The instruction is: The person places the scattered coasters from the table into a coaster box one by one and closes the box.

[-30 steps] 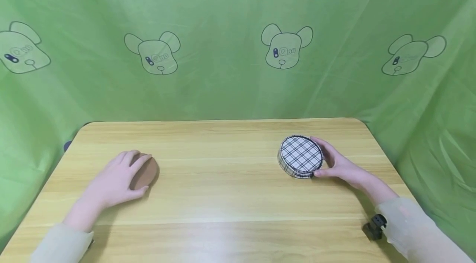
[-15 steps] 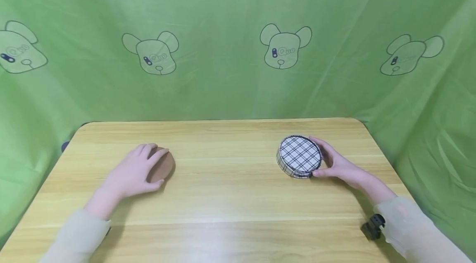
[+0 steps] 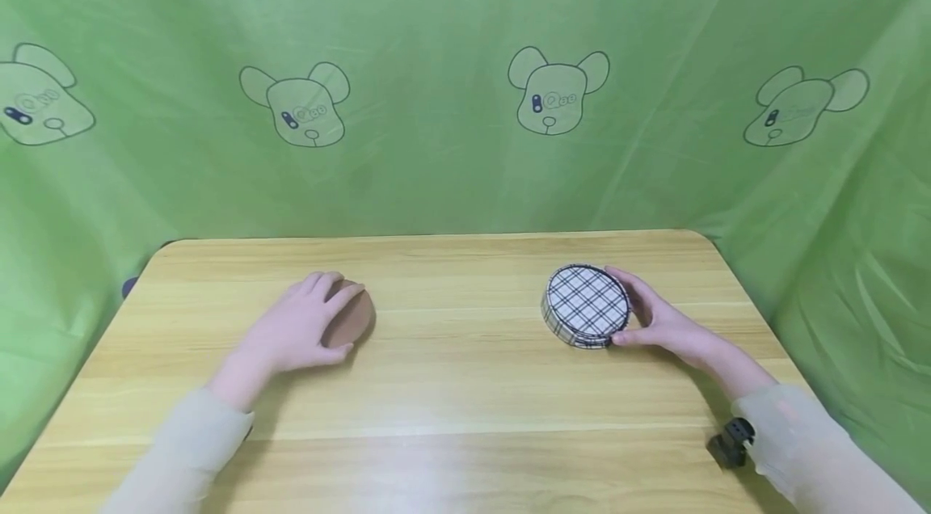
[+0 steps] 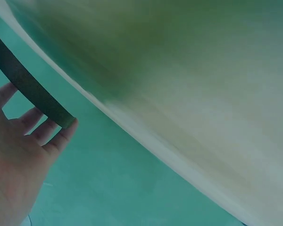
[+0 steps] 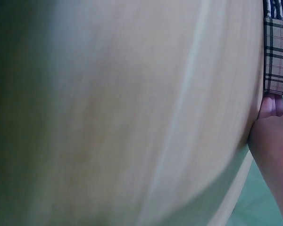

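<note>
My left hand (image 3: pixel 294 328) grips a brown round disc (image 3: pixel 354 318) from its left side, with the thumb at the near edge and the fingers over the far edge. The left wrist view shows the disc edge-on as a dark curved band (image 4: pixel 33 89), fingertips along its rim, apart from the tabletop. On the right, my right hand (image 3: pixel 665 326) holds a round box (image 3: pixel 587 301) covered in black-and-white plaid, thumb at the near side and fingers behind it. Only part of the box's plaid wall (image 5: pixel 278 56) shows in the right wrist view.
Both hands are over a light wooden table (image 3: pixel 436 409) with rounded far corners. A green curtain (image 3: pixel 429 174) printed with animal heads hangs behind it and along both sides. A small black device (image 3: pixel 730 443) sits at the right sleeve.
My left hand has moved to the right and slightly away with the brown disc in its grip. The right hand and plaid box have stayed in place.
</note>
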`<state>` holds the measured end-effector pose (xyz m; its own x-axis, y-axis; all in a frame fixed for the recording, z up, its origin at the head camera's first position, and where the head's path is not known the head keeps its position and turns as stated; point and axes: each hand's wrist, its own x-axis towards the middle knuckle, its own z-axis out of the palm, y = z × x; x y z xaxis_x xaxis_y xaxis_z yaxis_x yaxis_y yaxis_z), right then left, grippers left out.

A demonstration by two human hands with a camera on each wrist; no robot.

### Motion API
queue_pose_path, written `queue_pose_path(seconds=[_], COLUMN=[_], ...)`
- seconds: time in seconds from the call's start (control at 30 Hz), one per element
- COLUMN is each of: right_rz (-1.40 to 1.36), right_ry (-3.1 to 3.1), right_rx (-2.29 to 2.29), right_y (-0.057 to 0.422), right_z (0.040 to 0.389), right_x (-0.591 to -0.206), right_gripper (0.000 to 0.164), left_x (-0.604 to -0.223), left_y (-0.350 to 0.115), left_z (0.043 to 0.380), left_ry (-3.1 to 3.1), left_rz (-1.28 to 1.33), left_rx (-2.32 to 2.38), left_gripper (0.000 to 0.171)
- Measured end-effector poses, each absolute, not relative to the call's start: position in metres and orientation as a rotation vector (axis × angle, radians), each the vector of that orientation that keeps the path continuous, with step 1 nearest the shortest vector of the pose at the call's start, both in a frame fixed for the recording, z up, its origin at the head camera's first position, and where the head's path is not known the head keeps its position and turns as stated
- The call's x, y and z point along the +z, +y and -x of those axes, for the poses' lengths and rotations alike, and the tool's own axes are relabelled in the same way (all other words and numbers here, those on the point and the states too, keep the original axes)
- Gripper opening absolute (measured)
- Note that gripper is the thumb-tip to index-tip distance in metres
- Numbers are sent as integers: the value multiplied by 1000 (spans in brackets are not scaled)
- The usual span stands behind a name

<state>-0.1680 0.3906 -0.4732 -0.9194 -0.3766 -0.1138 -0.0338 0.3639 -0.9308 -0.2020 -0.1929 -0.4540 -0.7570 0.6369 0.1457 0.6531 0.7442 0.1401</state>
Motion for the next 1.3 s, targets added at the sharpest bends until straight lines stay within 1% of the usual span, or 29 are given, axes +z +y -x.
queue_pose_path(seconds=[0.9,1.3], right_rz=[345,371], right_ry=[2314,2321], right_rx=[-1581,-1584], right_y=[390,389], right_z=[168,167], right_x=[-472,-471], right_gripper=[112,111], left_x=[-447,-446], left_y=[-117,-74], left_z=[225,232], left_ry=[-2817,-2783], left_rz=[1265,1368], left_rx=[-207,-155], left_gripper=[90,89])
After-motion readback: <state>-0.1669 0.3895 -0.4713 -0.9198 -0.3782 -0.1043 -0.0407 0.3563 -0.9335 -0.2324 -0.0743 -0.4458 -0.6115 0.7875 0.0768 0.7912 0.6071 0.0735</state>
